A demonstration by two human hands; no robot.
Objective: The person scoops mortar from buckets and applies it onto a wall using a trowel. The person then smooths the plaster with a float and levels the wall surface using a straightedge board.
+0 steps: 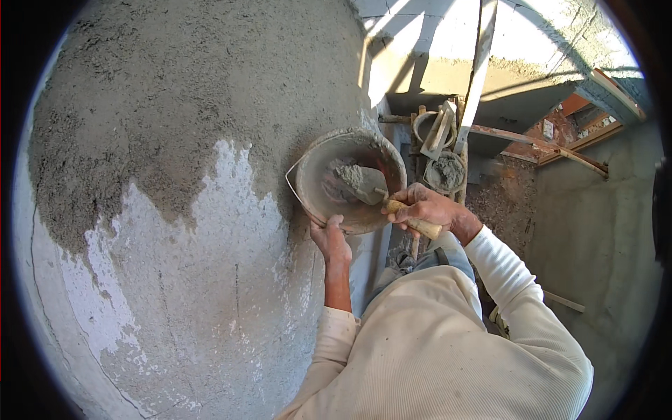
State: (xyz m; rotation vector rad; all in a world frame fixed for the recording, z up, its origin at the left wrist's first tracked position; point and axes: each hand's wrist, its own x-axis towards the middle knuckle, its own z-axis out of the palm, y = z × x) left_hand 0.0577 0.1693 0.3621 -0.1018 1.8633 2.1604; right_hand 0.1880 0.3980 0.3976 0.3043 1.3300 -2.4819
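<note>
Cream ribbed shirt (462, 343) spreads at five o'clock; left fingers (334, 227) grasp a round mortar-smeared bucket (315, 175) at seven, right fingers (409, 210) clench a wooden-handled grey trowel (370, 185).

From the person's head, a wide fisheye camera is peering down at the bucket (316, 178) from near above, catching the wall (189, 238) left of it.

Left hand (334, 241): fingertips hidden behind bucket (313, 169), its 7 o'clock. Mortar (347, 173) covers trowel (373, 187) tip. Right hand (427, 206) hides part of handle (429, 229). Shirt (455, 336) cut off at 6 o'clock. Floor debris (505, 201), 3 o'clock: too small to tell.
</note>
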